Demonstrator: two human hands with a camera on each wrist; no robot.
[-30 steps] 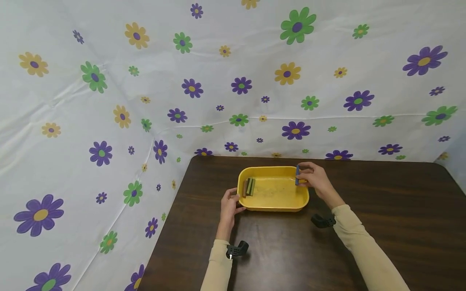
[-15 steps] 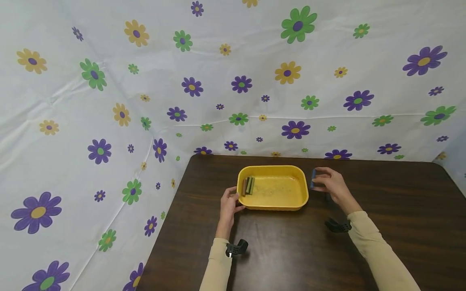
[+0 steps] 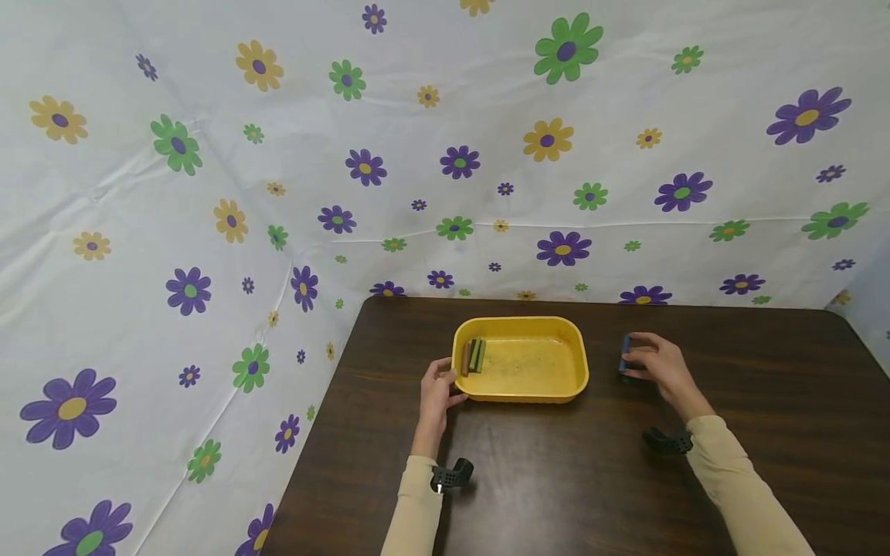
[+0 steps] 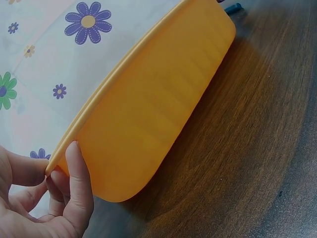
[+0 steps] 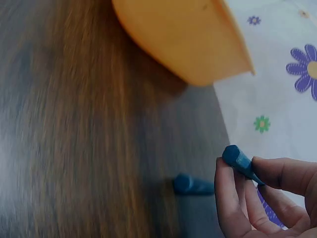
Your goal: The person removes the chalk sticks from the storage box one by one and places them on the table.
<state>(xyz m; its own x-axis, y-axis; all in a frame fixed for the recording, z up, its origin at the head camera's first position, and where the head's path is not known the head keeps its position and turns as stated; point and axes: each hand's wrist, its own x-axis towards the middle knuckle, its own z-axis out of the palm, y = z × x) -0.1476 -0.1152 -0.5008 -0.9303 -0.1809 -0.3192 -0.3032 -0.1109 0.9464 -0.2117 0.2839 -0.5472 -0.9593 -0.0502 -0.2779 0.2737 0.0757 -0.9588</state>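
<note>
My left hand (image 3: 435, 395) pinches the left end of a yellow tub (image 3: 518, 398), thumb at the rim and fingers against the outer wall. Past the tub's right end, my right hand (image 3: 662, 369) holds a blue crayon-like stick (image 5: 238, 161) between thumb and fingers. The right wrist view shows it as six-sided with a flat end. Below it a second blue stick (image 5: 192, 185) lies on the table, partly hidden behind the fingers. Inside the tub, at its left end, a brown stick (image 3: 466, 361) lies beside green sticks (image 3: 480, 357).
Everything stands on a dark wood-grain table (image 3: 542, 479). Its far edge meets a white flowered sheet (image 3: 417, 262), which also hangs along the left side. Each wrist wears a black camera mount (image 3: 452, 474).
My right hand has carried the blue stick from over the tub's right end out to the right and lower over the table. The left hand and tub stay put.
</note>
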